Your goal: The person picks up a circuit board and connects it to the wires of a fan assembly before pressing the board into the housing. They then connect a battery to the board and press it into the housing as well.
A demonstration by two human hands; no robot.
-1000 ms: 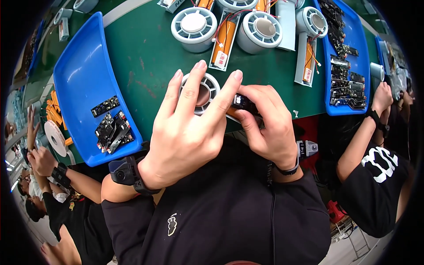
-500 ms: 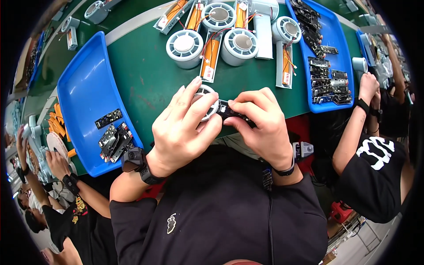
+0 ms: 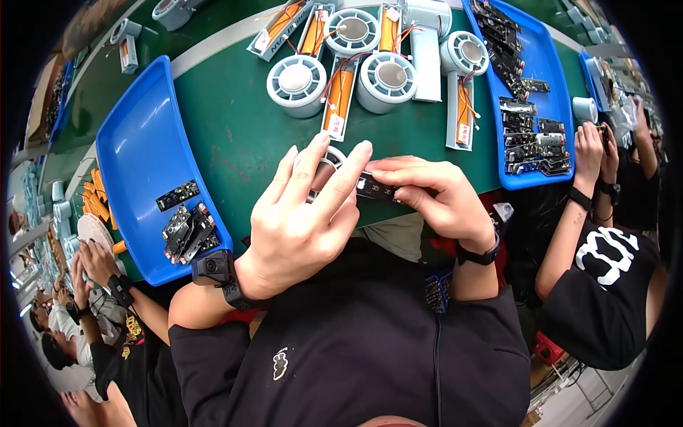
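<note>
1. We see our left hand closed around a round white fan housing, fingers spread over its rim, so most of it is hidden; it sits just above the near edge of the green desk.
2. Our right hand pinches a small black circuit board between thumb and fingertips, its left end touching the housing.
3. We judge the work to be mid-step: the board is at the housing but we cannot tell whether it is seated, since our fingers cover the joint.
4. Further back on the desk stand several white fan units with orange battery packs and red wires beside them; whether these are finished we cannot tell.
5. The blue tray on the left holds only a few black boards near its lower end, while the blue tray on the right holds many more, so plenty of boards appear left to fit.
6. A co-worker's hands work just beside the right tray.
</note>
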